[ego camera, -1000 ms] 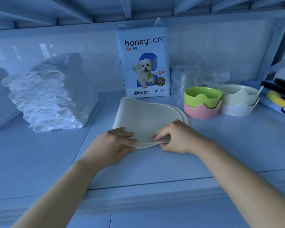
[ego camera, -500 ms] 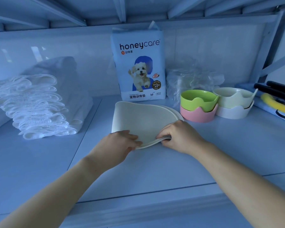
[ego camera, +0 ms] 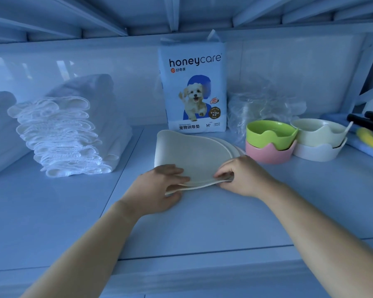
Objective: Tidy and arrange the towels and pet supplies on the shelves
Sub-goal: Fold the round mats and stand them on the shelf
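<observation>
- The mats [ego camera: 194, 155] lay in a thin stack on the shelf [ego camera: 181, 222], in front of the pad pack [ego camera: 194, 89] and just beside the pink bowl [ego camera: 267, 152]. Their far left side curled upward.
- The left hand [ego camera: 159, 186] held the near left edge, with fingers on top and the rest of the hand under it. As far as I could judge, its grip was closed on the mats.
- The right hand [ego camera: 243, 177] pinched the near right edge with curled fingers, so its grip was also closed on the mats.
- The step looked like squaring the stack. To do it well, both hands should probably press the layers together and slide them until the edges agree, not lift only one layer.
- The mats seemed soft and bendable, so flat support from below would likely keep them from folding.
- The green bowl [ego camera: 269, 134] sat nested in the pink bowl, close on the right. A push to that side could knock it.
- The towels [ego camera: 63, 136] stood well apart on the left, so the free room was toward that side.
</observation>
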Motion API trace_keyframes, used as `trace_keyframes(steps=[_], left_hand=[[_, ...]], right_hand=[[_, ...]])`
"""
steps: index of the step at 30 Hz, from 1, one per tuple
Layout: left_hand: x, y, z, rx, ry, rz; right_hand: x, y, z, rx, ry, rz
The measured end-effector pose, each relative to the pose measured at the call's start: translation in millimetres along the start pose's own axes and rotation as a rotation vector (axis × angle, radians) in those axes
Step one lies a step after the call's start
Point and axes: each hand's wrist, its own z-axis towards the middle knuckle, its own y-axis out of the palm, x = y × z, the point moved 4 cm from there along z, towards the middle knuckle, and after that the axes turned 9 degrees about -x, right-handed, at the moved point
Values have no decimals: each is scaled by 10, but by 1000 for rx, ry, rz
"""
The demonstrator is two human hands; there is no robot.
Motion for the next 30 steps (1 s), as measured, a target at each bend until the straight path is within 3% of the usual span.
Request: trace_keyframes(steps=[8,18,24,30], left_hand=[[-16,-20,56,-23,-1,-37],[-96,-22,75,76,-14,-56],[-36,14,150,-50,-37,28],[-121,20,129,-34,4,-17]], right_hand=[[-49,68,62,-13,-25,-44],[-47,30,75,87,-67,-44],[-70,64,107,32,-53,-70],[-103,79,124,32,-33,-79]])
